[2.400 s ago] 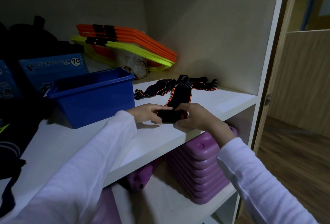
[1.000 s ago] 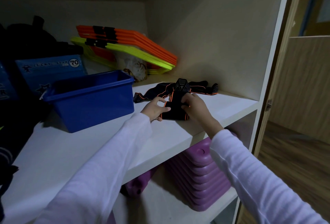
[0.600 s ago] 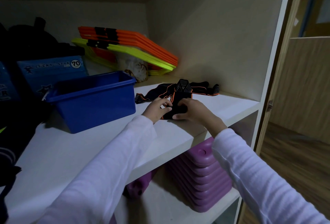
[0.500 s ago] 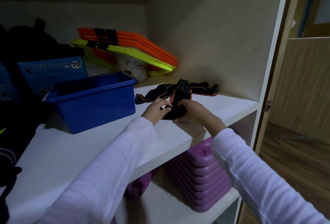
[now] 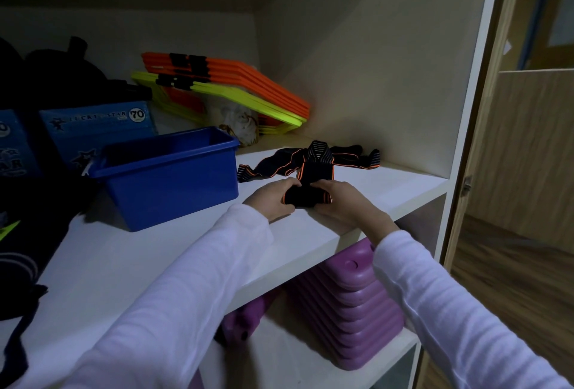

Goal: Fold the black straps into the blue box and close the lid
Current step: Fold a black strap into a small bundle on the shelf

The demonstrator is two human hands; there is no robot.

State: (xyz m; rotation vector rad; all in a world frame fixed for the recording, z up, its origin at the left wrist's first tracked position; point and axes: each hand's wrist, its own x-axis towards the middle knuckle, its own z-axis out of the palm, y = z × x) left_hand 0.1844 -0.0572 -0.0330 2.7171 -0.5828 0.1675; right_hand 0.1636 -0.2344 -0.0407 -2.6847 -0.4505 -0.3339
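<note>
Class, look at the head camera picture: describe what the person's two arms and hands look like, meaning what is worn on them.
Both arms wear long white sleeves with faint horizontal ribbing, clearest on the right sleeve; the left sleeve looks smoother. Each sleeve ends at the wrist. The left hand and right hand are bare: no gloves, and no rings or watch show.

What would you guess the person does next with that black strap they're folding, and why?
Probably one more fold forward. Both hands, left and right, grip the folded end of the black strap, while the rest of it lies spread out on the shelf behind. The blue box stands open on the left, ready once the bundle is compact.
</note>
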